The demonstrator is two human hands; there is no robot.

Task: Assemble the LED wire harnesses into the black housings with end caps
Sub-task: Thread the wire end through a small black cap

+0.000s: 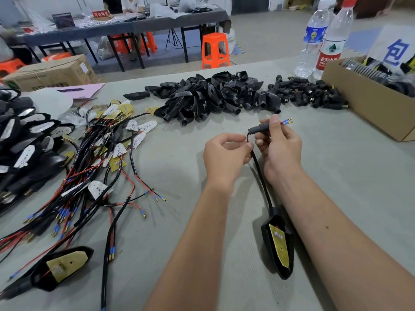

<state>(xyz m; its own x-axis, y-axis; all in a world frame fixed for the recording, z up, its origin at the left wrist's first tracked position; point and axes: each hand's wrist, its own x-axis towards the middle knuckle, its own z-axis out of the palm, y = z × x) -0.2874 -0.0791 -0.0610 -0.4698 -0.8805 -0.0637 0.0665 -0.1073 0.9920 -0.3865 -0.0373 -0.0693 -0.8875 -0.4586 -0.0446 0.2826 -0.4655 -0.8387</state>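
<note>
Now, end cap: a small black end cap (258, 129) sits threaded on the wire harness (261, 173), pinched in the right hand (278, 144), just above the left hand (225, 156).
Terminals: the red and black leads end in blue-sleeved brass tips (288, 122) that stick out past the right fingers, pointing right and away.
Left grip: fingers curled, pinching the red lead just below the cap.
Right grip: thumb and fingers closed round the cap and leads.
Axis: the black cable runs from both hands down toward the person to a black housing (278, 245) lying on the desk (179, 171) by the right forearm, its yellow LED board facing up.
Coming move, as a judgement: the cap probably slides along the cable toward the housing; the right hand is on it.
Stock: empty housings (211, 95) and caps (307, 93) heaped beyond; loose harnesses (101, 167) at left.
Writing: a white card (396, 51) reads "包"; a red-labelled bottle (330, 43) shows "农夫山".
</note>
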